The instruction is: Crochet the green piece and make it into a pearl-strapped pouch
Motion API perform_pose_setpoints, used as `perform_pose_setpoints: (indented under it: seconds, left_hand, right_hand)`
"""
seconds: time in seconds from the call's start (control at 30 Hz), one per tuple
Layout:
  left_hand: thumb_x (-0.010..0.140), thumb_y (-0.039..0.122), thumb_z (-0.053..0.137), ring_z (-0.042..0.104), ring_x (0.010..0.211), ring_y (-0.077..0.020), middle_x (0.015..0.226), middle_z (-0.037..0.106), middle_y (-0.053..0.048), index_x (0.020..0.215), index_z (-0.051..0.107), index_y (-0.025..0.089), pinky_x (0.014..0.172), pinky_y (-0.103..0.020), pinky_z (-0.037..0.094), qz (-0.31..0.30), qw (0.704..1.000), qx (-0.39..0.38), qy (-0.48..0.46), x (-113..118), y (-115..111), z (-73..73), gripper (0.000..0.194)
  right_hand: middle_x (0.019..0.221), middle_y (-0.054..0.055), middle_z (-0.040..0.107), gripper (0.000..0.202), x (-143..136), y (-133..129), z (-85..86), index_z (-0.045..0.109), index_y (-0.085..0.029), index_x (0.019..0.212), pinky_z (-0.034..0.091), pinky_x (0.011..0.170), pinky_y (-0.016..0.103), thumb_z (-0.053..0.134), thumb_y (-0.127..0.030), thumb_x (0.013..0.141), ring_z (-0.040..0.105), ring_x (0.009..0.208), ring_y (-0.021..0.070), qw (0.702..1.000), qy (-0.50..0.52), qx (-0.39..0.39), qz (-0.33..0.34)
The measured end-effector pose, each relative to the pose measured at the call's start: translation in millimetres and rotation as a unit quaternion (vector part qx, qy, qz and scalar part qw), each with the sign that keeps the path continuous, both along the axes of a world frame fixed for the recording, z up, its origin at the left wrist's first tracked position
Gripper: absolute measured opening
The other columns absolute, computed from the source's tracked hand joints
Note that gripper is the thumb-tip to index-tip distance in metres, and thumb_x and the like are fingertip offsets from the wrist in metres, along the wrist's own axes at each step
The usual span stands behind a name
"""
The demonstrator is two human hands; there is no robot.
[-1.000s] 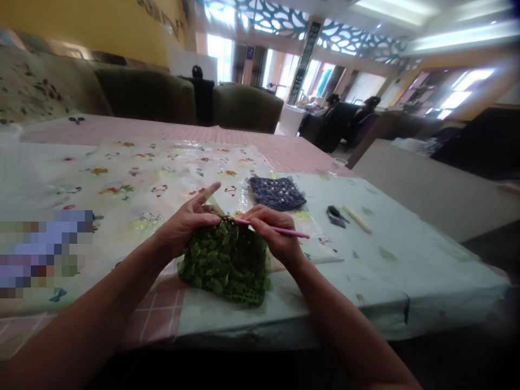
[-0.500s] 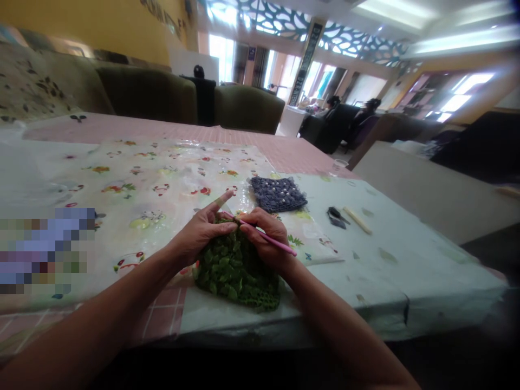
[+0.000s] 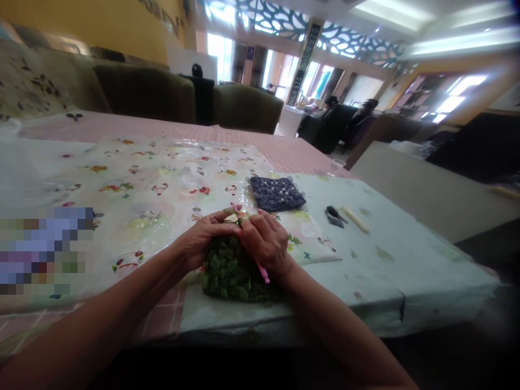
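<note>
A green crocheted piece with a leafy texture (image 3: 231, 271) hangs at the table's near edge. My left hand (image 3: 205, 234) pinches its top edge, thumb and fingers closed on it. My right hand (image 3: 266, 238) is closed around a pink crochet hook (image 3: 263, 272). The hook's tip rises between both hands at the work's top edge, and its handle sticks out below my right palm. Just beyond my hands lies a dark blue-grey crocheted piece with white beads (image 3: 278, 193). The stitches at the hook's tip are too small to make out.
Small black-handled scissors (image 3: 335, 215) and a cream-coloured stick (image 3: 355, 219) lie to the right on the pale green table cover (image 3: 390, 271). A clear cup (image 3: 338, 163) stands farther back. Dark chairs (image 3: 247, 108) line the far side, and people sit in the background.
The hook has turned steeper, its handle swinging down and left, its tip rising. My right hand has rolled over it. My left index finger has bent in from its stretched position.
</note>
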State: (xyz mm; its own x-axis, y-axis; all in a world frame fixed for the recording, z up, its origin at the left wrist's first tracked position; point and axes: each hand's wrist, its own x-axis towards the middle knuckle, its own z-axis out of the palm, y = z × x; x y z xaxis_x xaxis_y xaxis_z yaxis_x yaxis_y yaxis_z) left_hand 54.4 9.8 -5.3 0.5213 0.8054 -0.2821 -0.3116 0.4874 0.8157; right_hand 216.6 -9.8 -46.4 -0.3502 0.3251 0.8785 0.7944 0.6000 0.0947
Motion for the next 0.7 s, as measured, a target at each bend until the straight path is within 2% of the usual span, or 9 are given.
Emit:
perform_pose_setpoints:
  seconds: [0.07, 0.13, 0.2, 0.37, 0.47, 0.7]
  left_hand:
    - [0.069, 0.003, 0.073, 0.071, 0.071, -0.0160, 0.090, 0.076, -0.007, 0.139, 0.055, 0.019, 0.072, -0.026, 0.056, -0.015, 1.000, 0.003, -0.014, -4.1, 2.2, 3.9, 0.074]
    - [0.069, 0.003, 0.072, 0.070, 0.069, -0.0149, 0.089, 0.075, -0.005, 0.141, 0.053, 0.021, 0.069, -0.025, 0.056, -0.007, 0.999, 0.026, -0.018, -8.9, 5.2, 6.8, 0.077]
    - [0.068, 0.003, 0.072, 0.069, 0.068, -0.0140, 0.088, 0.073, -0.004, 0.141, 0.053, 0.021, 0.068, -0.024, 0.055, 0.007, 0.999, 0.051, -0.009, -13.8, 8.9, 8.4, 0.078]
    - [0.066, 0.004, 0.072, 0.067, 0.068, -0.0123, 0.082, 0.071, -0.002, 0.134, 0.060, 0.017, 0.068, -0.022, 0.053, 0.014, 0.997, 0.077, 0.014, -22.8, 17.3, 10.4, 0.071]
    - [0.063, 0.005, 0.072, 0.064, 0.064, -0.0123, 0.074, 0.069, -0.001, 0.129, 0.065, 0.015, 0.065, -0.022, 0.052, 0.009, 0.996, 0.085, 0.025, -25.2, 18.8, 12.9, 0.067]
    - [0.061, 0.007, 0.069, 0.068, 0.069, -0.0183, 0.083, 0.074, -0.009, 0.123, 0.069, 0.013, 0.071, -0.031, 0.055, -0.013, 0.996, 0.080, 0.044, -28.2, 19.7, 17.9, 0.062]
  right_hand:
    - [0.082, 0.005, 0.064, 0.005, 3.0, 1.1, -0.7, 0.060, -0.021, 0.093, 0.052, 0.087, 0.036, 0.055, -0.022, 0.095, 0.059, 0.080, 0.0183, 0.996, 0.048, -0.011, 0.068]
    - [0.084, 0.005, 0.066, 0.004, 4.9, 2.5, -0.6, 0.060, -0.021, 0.095, 0.054, 0.081, 0.033, 0.056, -0.023, 0.094, 0.061, 0.079, 0.0168, 0.987, 0.110, -0.037, 0.115]
    - [0.086, 0.004, 0.067, 0.005, 5.9, 3.0, 0.7, 0.062, -0.022, 0.095, 0.054, 0.076, 0.030, 0.058, -0.022, 0.093, 0.063, 0.080, 0.0157, 0.975, 0.158, -0.068, 0.142]
    - [0.087, 0.003, 0.068, 0.008, 10.3, 0.9, 8.7, 0.065, -0.021, 0.093, 0.054, 0.077, 0.029, 0.058, -0.017, 0.092, 0.065, 0.086, 0.0146, 0.945, 0.208, -0.139, 0.213]
    - [0.085, 0.003, 0.068, 0.009, 14.5, -0.4, 14.8, 0.066, -0.021, 0.089, 0.054, 0.073, 0.028, 0.057, -0.019, 0.093, 0.065, 0.080, 0.0138, 0.930, 0.217, -0.182, 0.236]
    - [0.083, 0.003, 0.066, 0.013, 26.1, -2.0, 26.4, 0.067, -0.021, 0.084, 0.053, 0.069, 0.029, 0.059, -0.022, 0.092, 0.065, 0.077, 0.0138, 0.898, 0.223, -0.257, 0.277]
